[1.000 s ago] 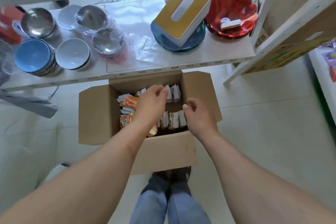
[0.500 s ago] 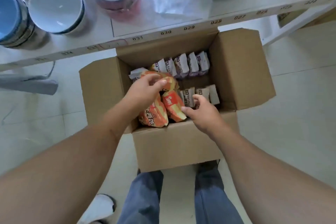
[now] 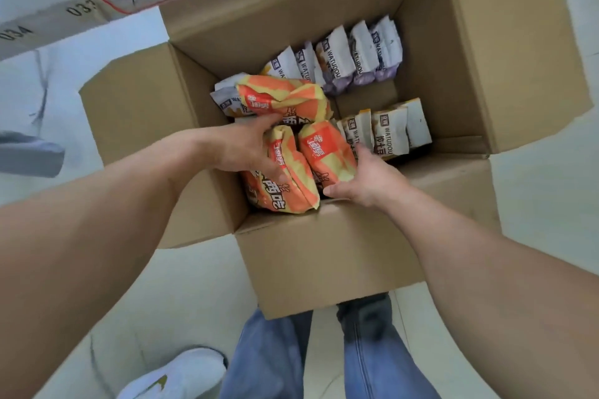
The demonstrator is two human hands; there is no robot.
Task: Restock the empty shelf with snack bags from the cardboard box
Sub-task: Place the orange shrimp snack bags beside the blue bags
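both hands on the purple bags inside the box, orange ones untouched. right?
Not quite. In the head view the left hand and right hand grip the orange bags inside the box; the purple bags are the untouched ones.

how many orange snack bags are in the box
3 visible: one orange bag crumpled on top, one gripped by the left hand, one held by the right hand. More may lie underneath.

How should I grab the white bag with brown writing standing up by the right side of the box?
Pinch the flat sealed top edge of the white snack bag with brown lettering, coming straight down from above. It stands upright in a tight row inside the brown cardboard box, so only its top shows for a grip.
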